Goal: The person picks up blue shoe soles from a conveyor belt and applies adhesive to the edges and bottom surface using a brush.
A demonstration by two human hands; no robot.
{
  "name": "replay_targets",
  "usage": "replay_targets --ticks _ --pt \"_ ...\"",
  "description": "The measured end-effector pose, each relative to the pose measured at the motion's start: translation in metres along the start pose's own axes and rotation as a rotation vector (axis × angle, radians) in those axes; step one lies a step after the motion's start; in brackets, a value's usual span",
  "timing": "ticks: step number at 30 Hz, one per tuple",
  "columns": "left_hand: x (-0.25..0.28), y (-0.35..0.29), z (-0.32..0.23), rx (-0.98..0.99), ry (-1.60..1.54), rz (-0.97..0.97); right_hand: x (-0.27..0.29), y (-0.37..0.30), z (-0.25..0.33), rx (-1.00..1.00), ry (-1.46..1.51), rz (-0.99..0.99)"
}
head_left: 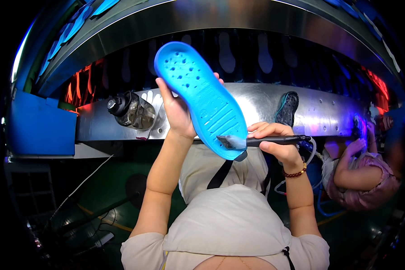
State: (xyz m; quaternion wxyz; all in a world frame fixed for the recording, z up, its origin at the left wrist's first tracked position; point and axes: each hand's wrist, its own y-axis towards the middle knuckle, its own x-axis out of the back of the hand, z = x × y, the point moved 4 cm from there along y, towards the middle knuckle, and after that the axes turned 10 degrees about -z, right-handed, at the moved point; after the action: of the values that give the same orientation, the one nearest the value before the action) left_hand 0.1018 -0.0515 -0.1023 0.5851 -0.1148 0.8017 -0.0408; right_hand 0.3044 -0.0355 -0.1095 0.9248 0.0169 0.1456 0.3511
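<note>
A bright blue shoe sole (207, 96), dotted with holes at its far end and ribbed nearer me, is held up at a slant over the bench edge. My left hand (179, 112) is closed around its left side, with fingertips showing past the far edge. In my right hand (283, 150) is a dark-handled brush (276, 140) with a thin pale hose at its back end. Its bristles (231, 142) lie over the near end of the sole. A small dark tab (240, 156) shows at the sole's near tip.
A metal bench (252, 103) runs across ahead. On it stand a dark-capped bottle (137, 112) at left and a dark shoe sole (287, 109) at right. Behind, more soles (227, 54) lie in a dark recess under a metal hood (202, 15). Another person (364, 173) sits at right.
</note>
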Motion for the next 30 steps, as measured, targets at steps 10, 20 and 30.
replay_targets --ticks 10,20,30 --pt "0.012 -0.029 0.04 -0.048 0.16 0.051 -0.049 -0.011 0.024 0.252 -0.36 -0.098" --pt "0.005 -0.02 0.036 0.019 -0.01 0.068 -0.039 0.003 0.041 0.337 -0.356 0.001" --pt "-0.002 -0.008 0.027 0.114 0.033 0.034 -0.034 0.015 0.045 0.442 -0.581 0.124"
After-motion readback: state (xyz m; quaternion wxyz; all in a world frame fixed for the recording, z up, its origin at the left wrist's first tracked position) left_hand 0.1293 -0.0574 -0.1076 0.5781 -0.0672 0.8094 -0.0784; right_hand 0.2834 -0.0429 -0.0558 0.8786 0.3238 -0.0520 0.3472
